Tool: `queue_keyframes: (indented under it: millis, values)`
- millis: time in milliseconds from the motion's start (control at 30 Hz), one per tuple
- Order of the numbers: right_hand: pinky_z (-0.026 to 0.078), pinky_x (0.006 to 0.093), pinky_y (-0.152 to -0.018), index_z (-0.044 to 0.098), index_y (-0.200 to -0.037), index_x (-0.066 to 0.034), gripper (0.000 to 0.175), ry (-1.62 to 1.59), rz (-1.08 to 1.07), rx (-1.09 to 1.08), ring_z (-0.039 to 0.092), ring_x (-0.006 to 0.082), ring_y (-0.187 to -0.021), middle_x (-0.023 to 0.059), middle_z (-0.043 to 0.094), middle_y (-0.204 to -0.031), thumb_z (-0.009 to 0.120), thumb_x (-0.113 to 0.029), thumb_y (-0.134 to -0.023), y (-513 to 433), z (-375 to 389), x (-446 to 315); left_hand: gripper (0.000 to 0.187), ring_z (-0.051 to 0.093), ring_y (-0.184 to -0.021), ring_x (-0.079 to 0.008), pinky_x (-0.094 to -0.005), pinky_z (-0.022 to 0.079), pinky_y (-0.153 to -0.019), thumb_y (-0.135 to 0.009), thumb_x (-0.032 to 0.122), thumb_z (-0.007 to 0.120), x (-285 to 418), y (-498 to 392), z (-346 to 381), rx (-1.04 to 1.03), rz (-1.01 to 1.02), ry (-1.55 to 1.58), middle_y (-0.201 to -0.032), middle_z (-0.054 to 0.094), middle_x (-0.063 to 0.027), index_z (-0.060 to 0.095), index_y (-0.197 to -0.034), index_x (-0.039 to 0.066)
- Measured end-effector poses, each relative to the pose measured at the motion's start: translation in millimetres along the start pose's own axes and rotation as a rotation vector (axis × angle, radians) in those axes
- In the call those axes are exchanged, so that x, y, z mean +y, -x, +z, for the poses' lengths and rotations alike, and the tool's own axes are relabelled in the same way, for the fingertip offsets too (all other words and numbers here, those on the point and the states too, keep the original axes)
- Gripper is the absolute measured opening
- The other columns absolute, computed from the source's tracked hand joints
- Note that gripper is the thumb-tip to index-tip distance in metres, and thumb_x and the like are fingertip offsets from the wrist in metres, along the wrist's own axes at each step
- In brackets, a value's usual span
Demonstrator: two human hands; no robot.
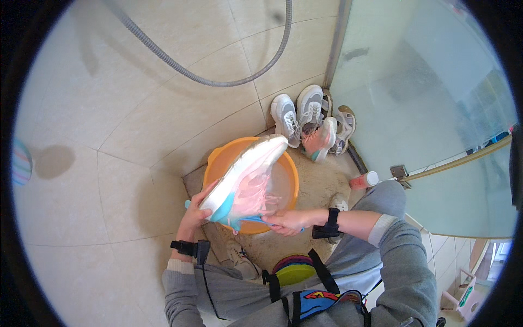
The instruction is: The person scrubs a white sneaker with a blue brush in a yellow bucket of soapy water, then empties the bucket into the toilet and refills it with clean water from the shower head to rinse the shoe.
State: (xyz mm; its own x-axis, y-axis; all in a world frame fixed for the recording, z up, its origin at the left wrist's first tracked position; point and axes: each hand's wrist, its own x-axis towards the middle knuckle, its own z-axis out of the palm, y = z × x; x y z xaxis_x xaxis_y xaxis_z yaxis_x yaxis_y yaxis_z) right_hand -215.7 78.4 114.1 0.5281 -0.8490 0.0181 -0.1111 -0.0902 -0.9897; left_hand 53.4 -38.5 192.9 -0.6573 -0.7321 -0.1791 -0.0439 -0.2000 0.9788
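A pink sneaker (249, 188) with a thick white sole and turquoise heel is held on its side above an orange plastic basin (295, 180). My left hand (198, 210) grips its heel end, fingers on the sole. My right hand (286, 222) is closed around a blue handle (253, 219), whose far end reaches to the shoe's opening and is hidden there. Cloudy liquid shows in the basin. Pink laces hang loose from the shoe.
Several grey and white sneakers (284, 116) and another pink sneaker (320, 141) stand in the corner by a glass panel (408, 102). A red bottle with a white cap (363, 180) is near my knee. A shower hose (184, 71) hangs along the tiled wall.
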Motion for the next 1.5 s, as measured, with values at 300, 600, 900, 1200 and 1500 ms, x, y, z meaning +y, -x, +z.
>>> queue_keyframes:
  millis: [300, 600, 900, 1200, 1500]
  values:
    - [0.049, 0.0472, -0.053, 0.058, -0.073, 0.0049, 0.059, 0.693, 0.223, 0.156, 0.061, 0.0417, -0.061, 0.0262, 0.061, -0.066, 0.04, -0.046, -0.099, 2.6, -13.4, -22.4, 0.072, 0.047, -0.112, -0.0219, -0.0336, 0.037, -0.099, -0.06, 0.02, 0.073, -3.0, -8.5, 35.9, 0.257, 0.013, -0.568, -0.116, 0.045, -0.0082, 0.058, -0.13, 0.011]
    - [0.042, 0.0394, -0.043, 0.054, -0.083, -0.0023, 0.056, -0.461, 0.616, -0.329, 0.051, 0.026, -0.043, 0.0055, 0.053, -0.054, 0.038, -0.054, -0.098, -9.5, -14.5, 13.1, 0.087, 0.045, -0.123, -0.0226, -0.033, 0.035, -0.103, -0.063, 0.038, 0.079, -6.1, -5.2, 7.4, 0.145, 0.025, 0.047, -0.13, 0.048, -0.0102, 0.049, -0.136, 0.002]
    - [0.055, 0.0428, -0.066, 0.067, -0.097, -0.0022, 0.041, 0.865, 0.526, 0.029, 0.069, 0.0311, -0.076, 0.017, 0.069, -0.082, 0.048, -0.039, -0.096, -12.9, -3.1, -15.7, 0.077, 0.051, -0.109, -0.0208, -0.0316, 0.038, -0.098, -0.061, 0.024, 0.078, -40.0, -20.6, 22.0, 0.283, -0.123, -0.204, -0.117, 0.051, -0.0107, 0.056, -0.132, 0.009]
    - [0.055, 0.0388, -0.057, 0.067, -0.087, -0.0033, 0.014, 0.999, 0.669, 0.098, 0.07, 0.0273, -0.073, 0.0153, 0.069, -0.08, 0.057, -0.012, -0.083, 13.3, -26.6, 5.4, 0.072, 0.046, -0.108, -0.0344, -0.0405, 0.04, -0.096, -0.053, 0.024, 0.076, -49.7, -2.0, 6.9, 0.57, 0.031, -1.083, -0.111, 0.046, -0.0186, 0.063, -0.124, 0.02]
    - [0.054, 0.0382, -0.063, 0.068, -0.082, -0.0007, 0.014, 1.215, 0.314, 0.146, 0.065, 0.0305, -0.081, 0.0168, 0.065, -0.077, 0.059, -0.011, -0.078, -40.3, -26.4, 37.7, 0.066, 0.044, -0.109, -0.0362, -0.0405, 0.04, -0.096, -0.052, 0.025, 0.075, -53.5, -10.0, 20.2, 0.522, 0.044, -1.041, -0.111, 0.048, -0.0201, 0.067, -0.117, 0.02]
